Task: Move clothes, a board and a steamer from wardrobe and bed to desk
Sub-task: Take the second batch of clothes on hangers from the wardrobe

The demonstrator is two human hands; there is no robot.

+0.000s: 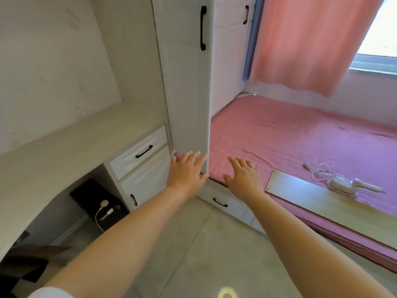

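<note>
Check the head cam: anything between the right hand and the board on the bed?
Nothing. In the head view only bare pink sheet separates the right hand from the board. The steamer sits farther right, on the board.

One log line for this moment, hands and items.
left hand open at wardrobe door edge | right hand open, empty | board, steamer on bed

Bright daylight from overexposed window, soft overall blur; wide-angle bending at edges; glare spot on floor
</note>
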